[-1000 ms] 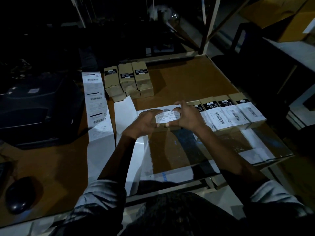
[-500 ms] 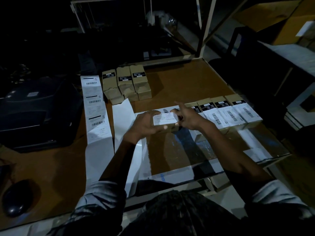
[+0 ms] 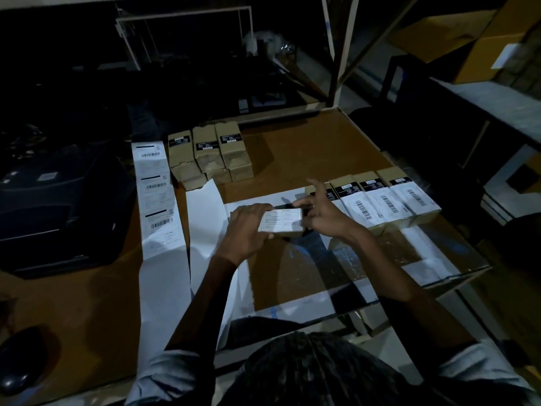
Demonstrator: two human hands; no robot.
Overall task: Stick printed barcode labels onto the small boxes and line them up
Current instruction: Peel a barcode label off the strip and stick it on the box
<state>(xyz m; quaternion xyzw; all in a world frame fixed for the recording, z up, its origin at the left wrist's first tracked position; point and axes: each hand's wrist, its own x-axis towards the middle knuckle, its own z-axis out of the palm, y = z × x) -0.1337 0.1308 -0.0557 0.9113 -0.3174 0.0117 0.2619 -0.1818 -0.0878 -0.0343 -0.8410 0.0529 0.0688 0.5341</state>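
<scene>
Holding one small box [image 3: 282,225] mid-bench, label uppermost.

Left hand [image 3: 247,227] grips the box's left end, fingers curled over its top edge, likely steadying it; right hand [image 3: 322,213] sits at the right end with fingers spread, whether it pinches the box cannot be told. Box sits just left of the labelled row [image 3: 389,200], probably its next slot. Row labels show barcodes, text too small to read. Left, label strip [image 3: 156,197] lies uncurled beside a dark printer [image 3: 58,206]. Far, unlabelled boxes [image 3: 209,155] stand stacked, presumably awaiting stickers.
</scene>
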